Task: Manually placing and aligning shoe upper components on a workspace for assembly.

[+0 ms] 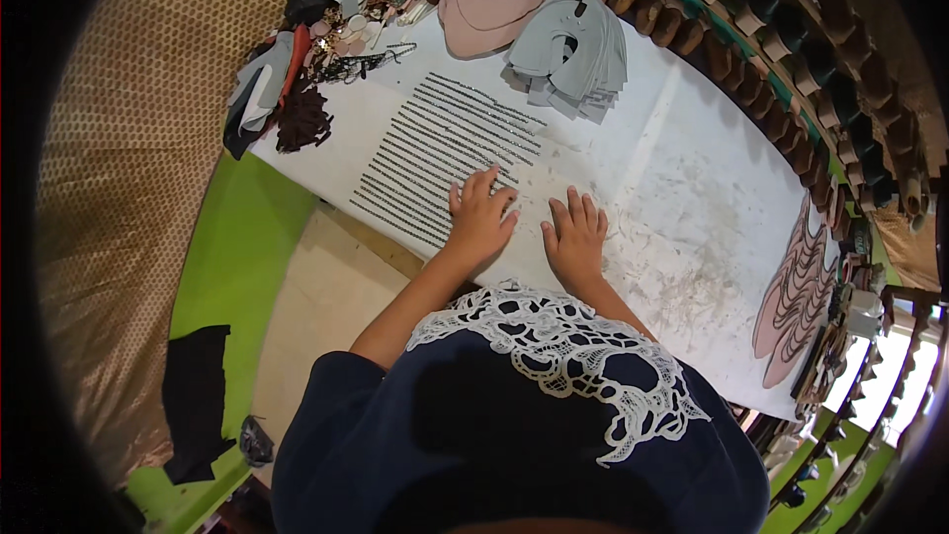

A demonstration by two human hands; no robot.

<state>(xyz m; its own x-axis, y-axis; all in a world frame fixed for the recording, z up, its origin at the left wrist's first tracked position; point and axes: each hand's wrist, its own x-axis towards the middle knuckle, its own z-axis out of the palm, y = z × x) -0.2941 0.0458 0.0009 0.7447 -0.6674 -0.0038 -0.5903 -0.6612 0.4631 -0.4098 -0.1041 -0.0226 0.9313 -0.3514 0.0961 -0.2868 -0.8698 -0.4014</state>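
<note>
Many thin dark, glinting strips (425,153) lie in parallel slanting rows on the white-covered table (682,168). Over the near right ends of these rows rests my left hand (478,222), fingers bent and apart, with nothing seen in its grasp. To its right, my right hand (577,240) lies palm down on the white surface, fingers stretched out, apart from the strips. Beyond the rows sits a fanned stack of grey cut pieces (573,54), and left of it a pile of pink cut pieces (486,5).
At the far left are brown strips (303,121), black chains (361,63) and assorted scraps. Wavy pink pieces (791,302) overlap at the right edge. Shelves of brown shoe forms (746,74) curve along the far right side. A black cloth (198,400) lies on the left.
</note>
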